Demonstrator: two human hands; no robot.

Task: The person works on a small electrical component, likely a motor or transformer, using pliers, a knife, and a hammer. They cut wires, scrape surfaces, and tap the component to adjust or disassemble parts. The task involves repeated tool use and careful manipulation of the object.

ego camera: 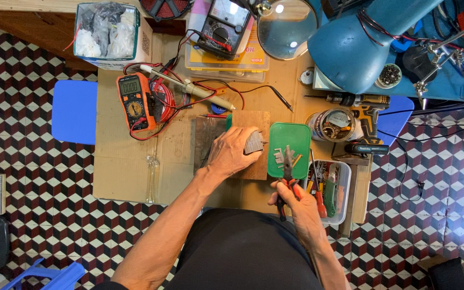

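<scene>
A small grey ribbed metal block [254, 142], seemingly a finned part, rests on a brown wooden board [253, 121] and is partly covered by the left hand [232, 151], whose fingers close over its left side. A pair of pliers [287, 177] with red-and-black handles is held upright in the right hand [295, 203]; its dark nose points away from the person, over the near edge of a green plastic tray [291, 135].

An orange multimeter [134, 102] with a grey screen lies below a teal-rimmed box of bags [108, 33].
</scene>
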